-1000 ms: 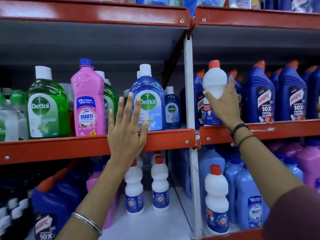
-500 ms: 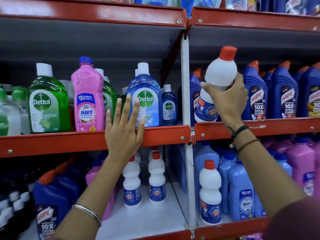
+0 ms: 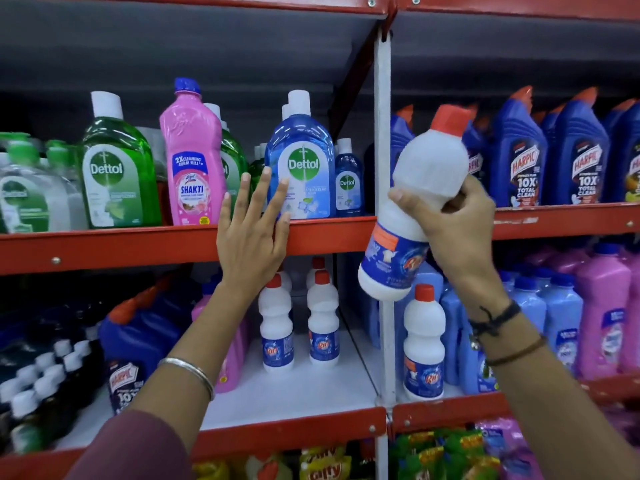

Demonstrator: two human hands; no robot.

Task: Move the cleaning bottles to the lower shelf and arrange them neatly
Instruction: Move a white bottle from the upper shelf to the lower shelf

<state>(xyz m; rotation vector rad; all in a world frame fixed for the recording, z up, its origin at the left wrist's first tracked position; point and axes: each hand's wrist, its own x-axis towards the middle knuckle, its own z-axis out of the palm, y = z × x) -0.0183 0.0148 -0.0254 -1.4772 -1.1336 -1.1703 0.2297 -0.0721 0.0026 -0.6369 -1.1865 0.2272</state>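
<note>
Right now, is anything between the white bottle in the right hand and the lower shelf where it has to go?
The white plastic bottle with the red cap, tilted in the right hand, hangs in front of the white upright post. Bare white shelf floor lies open left of the post; three matching bottles stand farther back and right.

Lower shelf (image 3: 304, 393) lies bare at 6 o'clock of two white bottles (image 3: 299, 323); upright post (image 3: 382, 168) blocks at 3 o'clock.

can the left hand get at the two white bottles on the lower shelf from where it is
Probably yes. The left hand rests open on the red shelf edge, directly above the two white bottles. They stand at the front of the lower shelf with nothing before them.
</note>
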